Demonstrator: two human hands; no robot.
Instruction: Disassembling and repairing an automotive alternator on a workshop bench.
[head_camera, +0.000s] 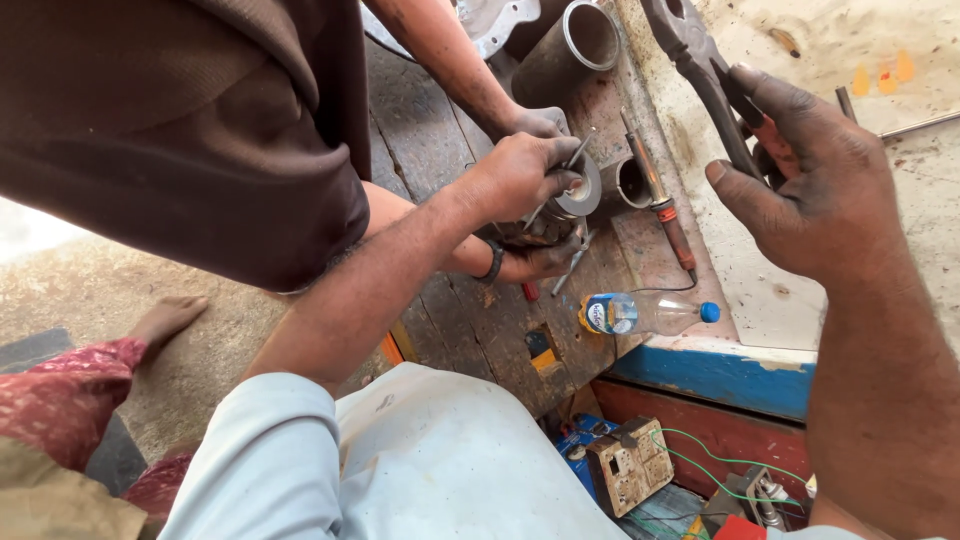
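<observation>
Crowded grip: my left hand is closed over the top of a round metal piston-like part on the wooden bench, with a co-worker's hands clamped on it from beneath. Slip risk: everything looks greasy, and a thin metal rod sits right among the fingers. My right hand is wrapped around dark steel pliers, raised off to the side. The plastic bottle lying at the bench edge could roll off.
</observation>
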